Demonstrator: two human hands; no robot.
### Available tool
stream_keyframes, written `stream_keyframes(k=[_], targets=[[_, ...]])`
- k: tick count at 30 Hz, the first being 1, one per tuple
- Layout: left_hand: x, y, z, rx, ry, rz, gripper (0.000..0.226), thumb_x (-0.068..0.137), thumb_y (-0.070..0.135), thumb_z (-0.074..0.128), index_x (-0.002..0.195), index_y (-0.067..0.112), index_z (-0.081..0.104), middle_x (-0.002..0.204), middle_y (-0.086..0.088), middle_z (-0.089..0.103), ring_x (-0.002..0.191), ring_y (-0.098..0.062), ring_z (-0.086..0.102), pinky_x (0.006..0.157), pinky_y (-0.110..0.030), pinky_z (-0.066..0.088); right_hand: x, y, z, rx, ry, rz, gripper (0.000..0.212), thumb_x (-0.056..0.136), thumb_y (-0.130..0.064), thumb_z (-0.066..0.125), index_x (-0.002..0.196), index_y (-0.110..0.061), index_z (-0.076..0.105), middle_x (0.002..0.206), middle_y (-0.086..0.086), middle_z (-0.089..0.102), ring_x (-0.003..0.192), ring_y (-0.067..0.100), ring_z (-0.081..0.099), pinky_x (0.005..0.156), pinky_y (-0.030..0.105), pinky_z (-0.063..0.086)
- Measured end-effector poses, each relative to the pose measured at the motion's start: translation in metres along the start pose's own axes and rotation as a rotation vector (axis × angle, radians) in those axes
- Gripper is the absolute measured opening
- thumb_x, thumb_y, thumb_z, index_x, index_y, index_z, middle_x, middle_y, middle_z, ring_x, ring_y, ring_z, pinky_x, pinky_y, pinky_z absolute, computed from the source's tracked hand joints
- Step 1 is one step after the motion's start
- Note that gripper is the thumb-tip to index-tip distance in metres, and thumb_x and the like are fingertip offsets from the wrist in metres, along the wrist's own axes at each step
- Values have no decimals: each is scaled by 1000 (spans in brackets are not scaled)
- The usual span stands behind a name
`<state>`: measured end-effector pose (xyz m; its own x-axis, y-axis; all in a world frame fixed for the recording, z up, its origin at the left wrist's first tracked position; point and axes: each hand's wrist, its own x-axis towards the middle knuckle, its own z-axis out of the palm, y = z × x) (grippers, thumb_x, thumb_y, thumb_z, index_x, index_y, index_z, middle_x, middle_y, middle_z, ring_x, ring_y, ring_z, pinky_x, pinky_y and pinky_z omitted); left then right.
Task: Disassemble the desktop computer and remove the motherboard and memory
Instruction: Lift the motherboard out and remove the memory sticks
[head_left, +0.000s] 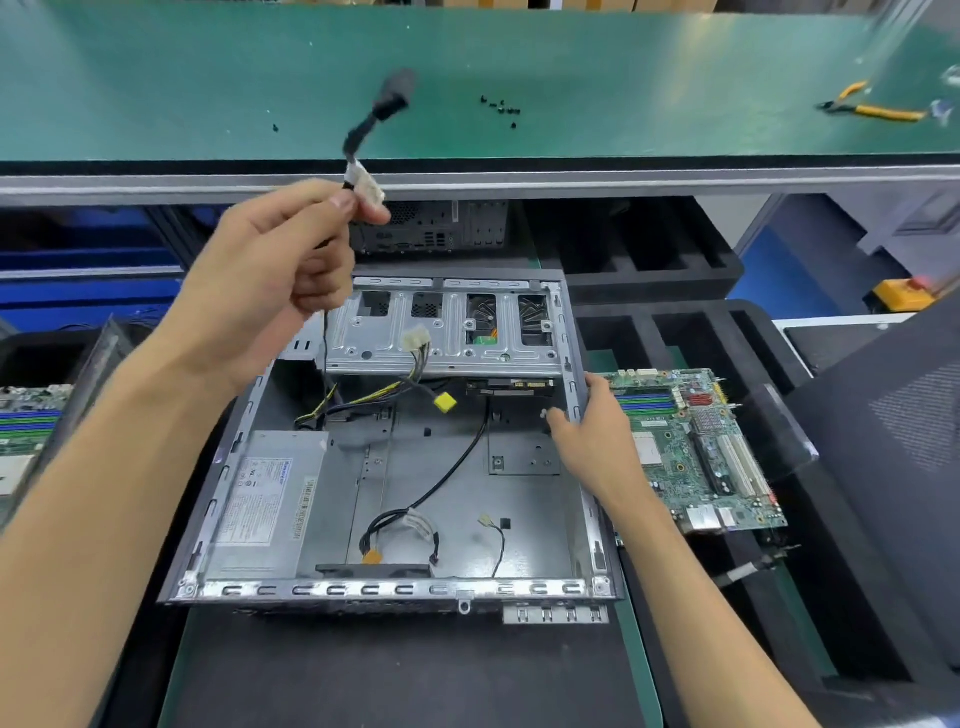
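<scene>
Left hand (280, 265): fingers (332, 275) curled, thumb and forefinger pinching a short cable (363, 140) by its white connector. Hand raised above the case; the cable's black end sticks up, blurred, in front of the green counter (623, 67). A thin black lead hangs from the fist down toward the case interior.

Right hand (597, 436): fingers loosely bent over the right wall of the open computer case (395, 519), fingertips inside the rim, thumb on the outer edge. Whether they truly grip the wall cannot be told.

Case lies flat, side open, motherboard bay bare metal. Inside: power supply (265, 499) at lower left, drive cage (447, 327) across the far end, loose wires with a white plug and a yellow plug (444, 402), black cable looped near the front edge.

Motherboard (691, 447) lies out of the case, just right of it, on black foam, blue and green memory slots at its far end. Another board (26, 421) at far left edge.

On the counter: scattered small black screws (501, 106), yellow-handled pliers (872, 106) at right.
</scene>
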<state>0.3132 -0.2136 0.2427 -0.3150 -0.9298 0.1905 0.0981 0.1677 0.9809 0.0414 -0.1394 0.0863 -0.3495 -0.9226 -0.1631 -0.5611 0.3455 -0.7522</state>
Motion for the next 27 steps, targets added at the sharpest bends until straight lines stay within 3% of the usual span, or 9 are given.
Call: stream_keyframes(k=[6,9,11,13,15,19,21,24,27], targets=[[-5,-13,40,-161,-87,-86,25,101,19,50,99,12,74,66,-2,31,61,-14,31,58,-24,33,-20,-33,-1,-108,428,-456,32,93,-22,62,124,-14,60,119,2,54,113,17,48,98,37,42],[-11,-22,61,-87,-240,-172,25,99,17,52,104,5,74,75,-3,58,72,-16,53,73,-30,46,-30,-69,11,255,6,-511,26,92,-24,62,118,-24,60,97,-9,66,86,8,64,75,23,51],[-16,-26,67,27,-333,-253,24,99,18,55,110,9,74,92,-7,69,76,-31,59,71,-45,50,-34,-85,25,422,-340,-436,10,95,-27,62,104,-28,58,90,-5,70,74,18,71,65,31,53],[-21,-29,64,123,-404,-267,26,99,18,53,116,21,73,104,0,73,80,-30,65,62,-43,50,-35,-89,36,503,-416,-441,10,100,-26,55,92,-27,60,86,-2,72,69,25,72,59,36,53],[-21,-34,52,198,-345,-221,37,97,11,50,120,31,70,116,13,70,108,-6,65,84,-31,49,-34,-85,39,525,-426,-421,27,106,-23,47,88,-25,67,85,-4,74,67,22,71,57,31,52],[-17,-66,24,641,-163,-383,37,96,5,44,110,30,68,107,14,71,103,-3,64,93,-25,49,-30,-65,43,291,-702,-159,41,108,-20,40,81,-11,69,80,8,71,62,19,69,54,29,54],[-21,-96,21,976,-322,-573,36,99,16,47,133,20,56,125,0,63,108,-15,63,87,-22,49,-31,-57,46,38,-858,-78,43,107,-18,40,76,-9,68,76,9,71,58,17,68,52,25,53],[-31,-136,28,1283,-526,-671,72,99,32,49,156,8,14,159,-16,25,145,-30,29,117,-39,27,-38,-51,54,-234,-1007,-68,44,103,-17,36,73,-11,67,76,8,71,53,10,65,49,18,53],[-31,-162,34,1287,-625,-696,71,98,41,49,156,14,18,159,-10,30,145,-27,31,118,-42,21,-44,-47,61,-293,-1031,5,53,103,-29,32,68,-10,67,68,2,71,56,15,65,52,21,52]])
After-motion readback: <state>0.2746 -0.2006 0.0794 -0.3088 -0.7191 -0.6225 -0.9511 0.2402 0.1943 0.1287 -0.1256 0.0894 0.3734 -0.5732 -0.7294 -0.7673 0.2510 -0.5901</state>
